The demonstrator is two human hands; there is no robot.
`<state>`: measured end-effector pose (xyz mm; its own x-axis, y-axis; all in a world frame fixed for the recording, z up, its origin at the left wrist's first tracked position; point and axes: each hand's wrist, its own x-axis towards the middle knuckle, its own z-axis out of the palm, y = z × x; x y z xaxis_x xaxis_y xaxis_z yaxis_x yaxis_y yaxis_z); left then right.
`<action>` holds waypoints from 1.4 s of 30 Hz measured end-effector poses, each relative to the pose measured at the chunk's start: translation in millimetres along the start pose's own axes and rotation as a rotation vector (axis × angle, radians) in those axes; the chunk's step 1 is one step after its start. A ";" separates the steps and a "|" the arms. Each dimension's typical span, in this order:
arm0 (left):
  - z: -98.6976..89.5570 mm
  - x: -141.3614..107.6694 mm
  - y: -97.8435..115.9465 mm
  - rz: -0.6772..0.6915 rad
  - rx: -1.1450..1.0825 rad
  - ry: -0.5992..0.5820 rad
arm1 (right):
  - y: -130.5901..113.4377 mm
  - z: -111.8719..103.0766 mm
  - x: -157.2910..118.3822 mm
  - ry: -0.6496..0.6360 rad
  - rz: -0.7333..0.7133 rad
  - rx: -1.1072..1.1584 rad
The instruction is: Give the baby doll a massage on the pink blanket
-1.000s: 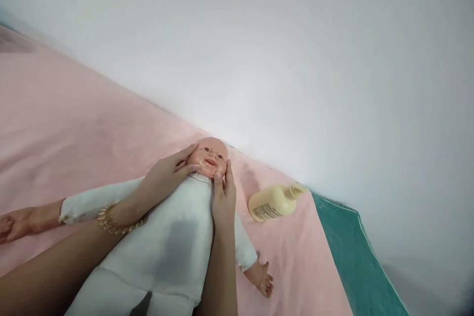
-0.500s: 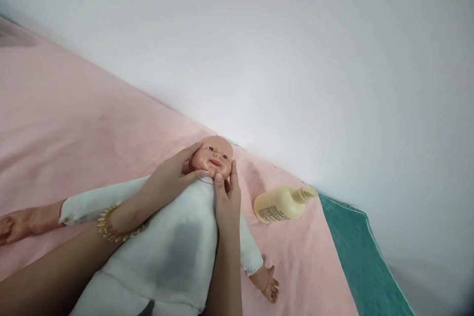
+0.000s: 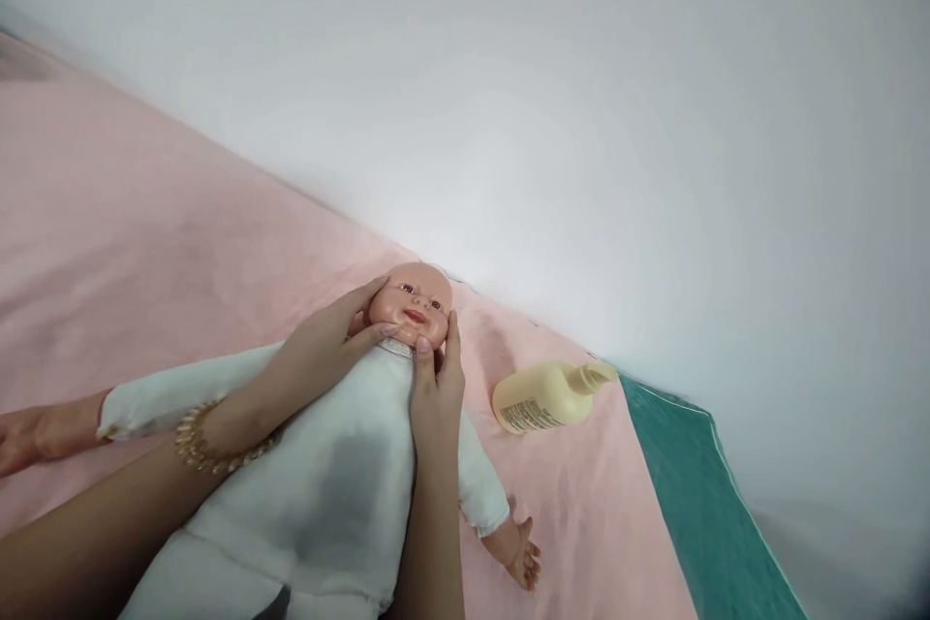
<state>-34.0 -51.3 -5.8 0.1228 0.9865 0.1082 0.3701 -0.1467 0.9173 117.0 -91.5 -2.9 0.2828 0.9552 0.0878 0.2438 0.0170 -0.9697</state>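
Note:
A baby doll with a white cloth body lies on its back on a pink cloth, its arms spread to both sides. My left hand, with a beaded bracelet on the wrist, cups one side of the doll's head, its thumb at the chin. On the other side my right hand holds the cheek and jaw, thumb below the chin. The backs of the doll's head and neck are hidden.
A pale yellow pump bottle stands on the pink cloth to the right of the doll. Beyond the cloth is a white wall. A green surface shows at the lower right.
The whole view has shifted slightly, so the doll, bottle and hands appear a little further left. Both hands keep their hold on the doll's head; the left thumb has slid a little along the chin.

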 end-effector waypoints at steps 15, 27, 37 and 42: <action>2.8 0.8 -5.4 0.005 0.034 0.015 | 8.8 -0.8 4.9 0.045 -0.052 0.004; 8.8 4.1 -12.8 0.077 -0.113 0.015 | -0.9 2.5 1.5 0.000 0.040 0.096; -2.4 -4.8 12.9 0.029 -0.020 -0.003 | 6.2 1.1 3.4 0.031 0.008 0.085; -0.4 -0.3 4.4 0.045 -0.052 -0.006 | 9.9 -1.5 6.2 0.036 -0.001 0.054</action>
<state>-32.8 -52.1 -1.6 0.1438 0.9785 0.1475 0.3154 -0.1866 0.9304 122.6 -85.9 -11.6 0.3155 0.9441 0.0958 0.1935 0.0348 -0.9805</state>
